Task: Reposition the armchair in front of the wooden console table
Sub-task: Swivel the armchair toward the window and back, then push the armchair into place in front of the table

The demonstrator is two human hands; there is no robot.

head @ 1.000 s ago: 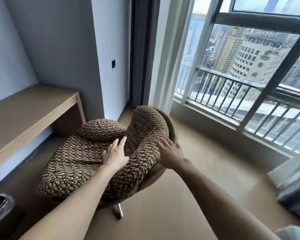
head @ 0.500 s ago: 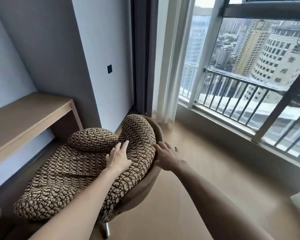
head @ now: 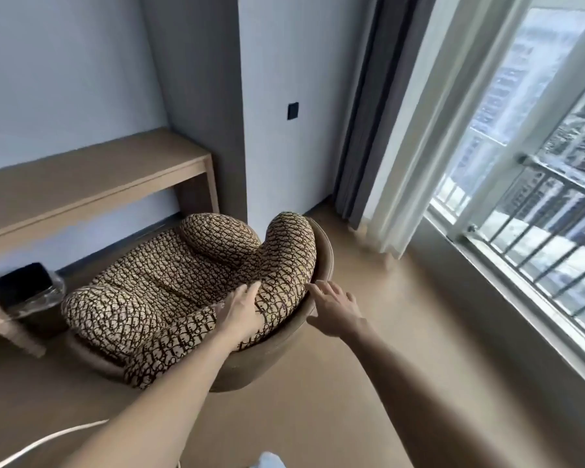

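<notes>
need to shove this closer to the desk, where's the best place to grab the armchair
Grip the firm tan shell rim of the armchair at its backrest, coming from behind, where the right hand sits. The patterned cushion under the left hand is soft and would likely give.

Armchair [head: 190, 292] before the console table [head: 92, 184], bin [head: 27, 292] to its left, seemingly under the table; window [head: 534, 184] right; my hands on its near edge.
</notes>
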